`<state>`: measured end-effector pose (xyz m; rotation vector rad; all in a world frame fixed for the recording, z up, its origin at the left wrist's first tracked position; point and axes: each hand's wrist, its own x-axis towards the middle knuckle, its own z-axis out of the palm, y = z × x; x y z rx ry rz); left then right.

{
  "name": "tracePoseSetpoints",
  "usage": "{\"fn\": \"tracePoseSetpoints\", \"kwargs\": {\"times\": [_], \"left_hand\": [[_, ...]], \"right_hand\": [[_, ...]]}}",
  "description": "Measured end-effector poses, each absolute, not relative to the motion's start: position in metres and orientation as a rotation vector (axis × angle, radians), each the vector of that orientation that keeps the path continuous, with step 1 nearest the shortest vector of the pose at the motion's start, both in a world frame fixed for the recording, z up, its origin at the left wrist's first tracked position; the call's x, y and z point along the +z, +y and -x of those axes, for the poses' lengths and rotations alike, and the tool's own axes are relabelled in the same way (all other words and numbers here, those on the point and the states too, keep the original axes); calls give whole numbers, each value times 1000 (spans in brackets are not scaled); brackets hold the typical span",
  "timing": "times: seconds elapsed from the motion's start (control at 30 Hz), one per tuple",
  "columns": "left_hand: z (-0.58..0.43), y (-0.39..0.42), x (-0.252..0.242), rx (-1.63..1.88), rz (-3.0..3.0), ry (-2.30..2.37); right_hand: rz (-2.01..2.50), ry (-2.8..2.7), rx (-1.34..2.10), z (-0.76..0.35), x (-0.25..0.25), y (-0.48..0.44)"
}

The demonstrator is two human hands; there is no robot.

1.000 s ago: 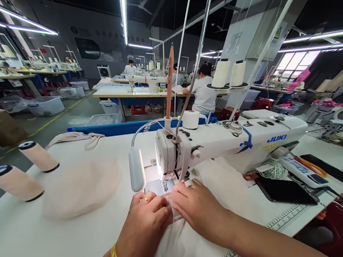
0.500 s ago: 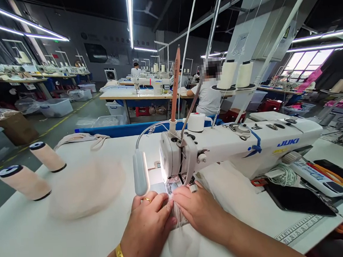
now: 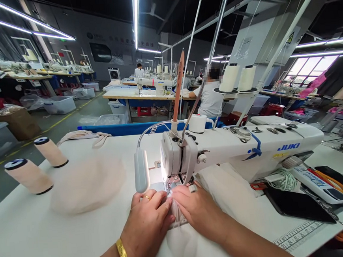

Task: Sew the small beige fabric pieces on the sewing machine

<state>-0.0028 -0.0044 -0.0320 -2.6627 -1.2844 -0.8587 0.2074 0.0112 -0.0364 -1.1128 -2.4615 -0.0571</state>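
A white JUKI sewing machine [image 3: 244, 148] stands on the white table [image 3: 28, 238]. Sheer white fabric [image 3: 181, 238] lies under its needle and runs toward me. My left hand [image 3: 148, 225], with a ring and gold bangle, presses on the fabric just left of the needle, fingers curled and pinching it. My right hand [image 3: 197, 207] lies on the fabric to the right of the needle, fingers closed against those of my left hand. A small lamp [image 3: 141, 170] on a flexible arm hangs beside the needle.
Two beige thread cones [image 3: 29, 175] lie at the table's left, next to a pile of pale mesh [image 3: 87, 184]. A dark tablet [image 3: 296, 204], control panel [image 3: 318, 180] and orange scissors [image 3: 329, 177] sit on the right. Other people work at machines behind.
My view has shifted slightly; both hands have crept forward toward the needle with the fabric bunched between them.
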Motion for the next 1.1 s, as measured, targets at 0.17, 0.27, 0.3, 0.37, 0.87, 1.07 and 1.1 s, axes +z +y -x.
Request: {"fn": "tracePoseSetpoints", "kwargs": {"times": [0.17, 0.27, 0.3, 0.37, 0.87, 1.07, 1.1], "left_hand": [[8, -4, -26, -875, 2768, -1240], [12, -4, -22, -896, 2825, -1197], [13, -3, -21, -892, 2830, -1188], [13, -3, -20, -879, 2830, -1171], [14, -3, -15, -878, 2883, -1063], [14, -2, -15, -853, 2868, -1051], [14, -2, -16, -847, 2864, -1053]], "right_hand": [[967, -2540, 13, -211, -31, 3], [885, -2562, 77, -214, -29, -2], [870, -2559, 89, -215, -28, -4], [847, -2556, 107, -217, -27, -5], [930, -2607, 226, -218, -17, -8], [955, -2612, 192, -219, -19, -7], [963, -2617, 181, -219, -20, -7]]}}
